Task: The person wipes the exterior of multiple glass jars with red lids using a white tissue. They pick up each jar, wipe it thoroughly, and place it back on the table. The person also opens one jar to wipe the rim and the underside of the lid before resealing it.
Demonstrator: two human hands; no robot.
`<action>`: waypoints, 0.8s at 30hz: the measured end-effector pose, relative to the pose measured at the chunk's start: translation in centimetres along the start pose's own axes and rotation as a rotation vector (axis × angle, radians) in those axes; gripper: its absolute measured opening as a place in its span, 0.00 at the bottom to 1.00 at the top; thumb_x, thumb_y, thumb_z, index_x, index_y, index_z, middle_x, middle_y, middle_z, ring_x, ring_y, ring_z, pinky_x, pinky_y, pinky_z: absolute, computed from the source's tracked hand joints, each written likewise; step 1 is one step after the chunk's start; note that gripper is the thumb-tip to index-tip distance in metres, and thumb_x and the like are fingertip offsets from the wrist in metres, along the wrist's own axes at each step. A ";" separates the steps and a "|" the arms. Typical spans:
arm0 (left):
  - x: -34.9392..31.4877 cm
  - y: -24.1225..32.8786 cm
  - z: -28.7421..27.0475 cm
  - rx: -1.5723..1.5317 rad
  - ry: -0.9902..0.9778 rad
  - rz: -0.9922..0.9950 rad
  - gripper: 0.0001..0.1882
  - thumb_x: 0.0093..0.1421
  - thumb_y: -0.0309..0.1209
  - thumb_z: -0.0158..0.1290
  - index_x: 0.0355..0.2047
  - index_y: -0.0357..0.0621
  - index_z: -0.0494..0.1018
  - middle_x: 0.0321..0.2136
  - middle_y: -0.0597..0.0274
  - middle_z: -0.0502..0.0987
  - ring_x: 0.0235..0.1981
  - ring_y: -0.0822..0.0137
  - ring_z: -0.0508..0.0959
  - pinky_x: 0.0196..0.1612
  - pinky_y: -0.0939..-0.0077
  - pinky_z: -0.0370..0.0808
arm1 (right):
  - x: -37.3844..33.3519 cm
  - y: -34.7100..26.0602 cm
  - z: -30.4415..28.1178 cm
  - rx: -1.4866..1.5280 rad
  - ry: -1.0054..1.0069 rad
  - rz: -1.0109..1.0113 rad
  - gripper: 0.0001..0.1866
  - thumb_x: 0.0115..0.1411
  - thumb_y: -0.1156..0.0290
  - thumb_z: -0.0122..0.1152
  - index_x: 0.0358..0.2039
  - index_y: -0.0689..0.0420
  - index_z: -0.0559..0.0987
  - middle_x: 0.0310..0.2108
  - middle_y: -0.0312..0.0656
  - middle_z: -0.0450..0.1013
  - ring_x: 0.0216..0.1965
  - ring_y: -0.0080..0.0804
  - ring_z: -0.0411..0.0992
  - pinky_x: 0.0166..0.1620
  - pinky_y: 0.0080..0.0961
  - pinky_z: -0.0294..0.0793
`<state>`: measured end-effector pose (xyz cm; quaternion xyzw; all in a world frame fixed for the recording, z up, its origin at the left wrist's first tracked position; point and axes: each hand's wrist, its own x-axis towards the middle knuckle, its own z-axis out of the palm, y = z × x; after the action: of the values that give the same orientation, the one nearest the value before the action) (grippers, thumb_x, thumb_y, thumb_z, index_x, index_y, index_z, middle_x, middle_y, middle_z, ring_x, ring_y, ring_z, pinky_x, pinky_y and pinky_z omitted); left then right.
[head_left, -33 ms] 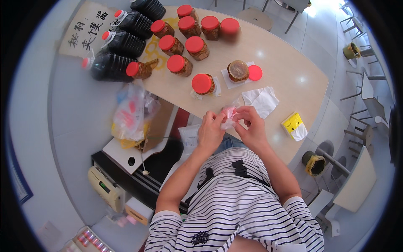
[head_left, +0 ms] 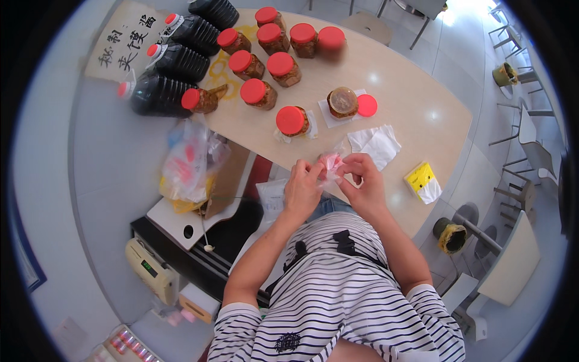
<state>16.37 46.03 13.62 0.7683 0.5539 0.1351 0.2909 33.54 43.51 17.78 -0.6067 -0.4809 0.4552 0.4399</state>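
Note:
Between my two hands, just over the near edge of the table, is a small crumpled clear plastic bag (head_left: 331, 163) with something pink or red showing through it. My left hand (head_left: 303, 188) pinches its left side, and my right hand (head_left: 363, 181) pinches the right side with thumb and fingers. What the bag holds cannot be made out. Beyond it stands a red-lidded jar (head_left: 291, 120) of brown chunky food on a tissue. To its right a jar under a clear cover (head_left: 343, 101) sits on another tissue, with a loose red lid (head_left: 367, 105) beside it.
Several more red-lidded jars (head_left: 284, 67) stand farther back. Large dark jugs (head_left: 158, 95) line the wall at the left. White tissues (head_left: 375, 146) and a yellow tissue pack (head_left: 423, 181) lie at the right. Plastic bags (head_left: 192, 163) hang at the left; a bin (head_left: 451, 236) stands right.
My right hand has shifted very slightly to the right, and the bag has spread a little between the fingers. The jars stay where they were.

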 end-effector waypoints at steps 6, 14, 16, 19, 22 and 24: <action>0.0 -0.7 0.4 -0.122 0.049 0.035 0.17 0.48 0.25 0.64 0.39 0.49 0.76 0.37 0.57 0.69 0.41 0.53 0.74 0.39 0.60 0.74 | -0.3 1.3 -0.4 -0.047 0.027 -0.142 0.28 0.46 0.84 0.63 0.51 0.55 0.73 0.33 0.35 0.77 0.33 0.27 0.70 0.38 0.25 0.71; 0.1 -1.8 1.4 -0.077 0.212 0.091 0.14 0.47 0.25 0.64 0.35 0.43 0.75 0.36 0.56 0.69 0.41 0.53 0.74 0.39 0.61 0.74 | 2.6 5.1 1.2 -0.576 -0.095 -0.290 0.32 0.44 0.81 0.66 0.54 0.55 0.73 0.33 0.45 0.74 0.38 0.45 0.72 0.41 0.37 0.75; 0.0 -2.8 1.8 -0.094 0.256 0.085 0.13 0.47 0.25 0.63 0.34 0.43 0.74 0.36 0.55 0.69 0.40 0.52 0.74 0.38 0.61 0.74 | 2.4 5.2 1.1 -0.539 -0.058 -0.246 0.29 0.45 0.81 0.66 0.51 0.56 0.74 0.33 0.45 0.75 0.38 0.45 0.72 0.41 0.38 0.75; 0.2 -1.2 1.2 -0.157 0.237 0.079 0.13 0.47 0.23 0.63 0.33 0.41 0.73 0.37 0.54 0.69 0.38 0.52 0.74 0.38 0.61 0.74 | 1.9 5.4 1.3 -0.420 -0.058 -0.238 0.26 0.46 0.81 0.66 0.49 0.57 0.75 0.31 0.44 0.75 0.38 0.46 0.72 0.41 0.38 0.75; 0.5 -0.3 1.4 -0.151 0.212 0.108 0.12 0.46 0.22 0.62 0.31 0.40 0.72 0.37 0.54 0.69 0.37 0.52 0.74 0.38 0.62 0.73 | 1.6 5.6 1.6 -0.346 -0.041 -0.252 0.24 0.46 0.81 0.66 0.47 0.58 0.75 0.29 0.42 0.75 0.36 0.45 0.72 0.40 0.37 0.75; 0.7 -0.8 2.0 -0.124 0.245 0.139 0.11 0.46 0.21 0.61 0.30 0.40 0.71 0.37 0.53 0.69 0.37 0.52 0.74 0.38 0.62 0.73 | 1.4 5.8 1.7 -0.347 0.007 -0.253 0.22 0.47 0.82 0.66 0.45 0.58 0.75 0.29 0.41 0.75 0.35 0.43 0.72 0.39 0.36 0.74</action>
<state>17.10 46.21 11.48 0.7631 0.5212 0.2818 0.2580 33.11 44.21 11.60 -0.6098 -0.6227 0.3047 0.3842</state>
